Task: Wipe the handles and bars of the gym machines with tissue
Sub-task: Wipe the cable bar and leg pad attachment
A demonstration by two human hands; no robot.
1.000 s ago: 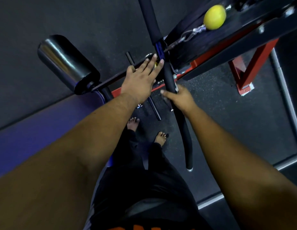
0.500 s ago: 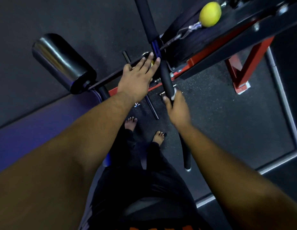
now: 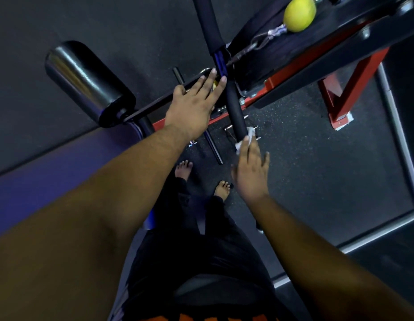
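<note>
White tissue (image 3: 244,140) wraps, seemingly, the black padded bar (image 3: 233,105) hanging upright.

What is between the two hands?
In the head view, the black padded bar runs between the left hand and the right hand holding tissue.

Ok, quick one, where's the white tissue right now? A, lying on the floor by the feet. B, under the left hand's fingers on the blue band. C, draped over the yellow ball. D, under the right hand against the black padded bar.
D: the white tissue shows at the fingertips of the right hand, pressed against the black padded bar.
</note>
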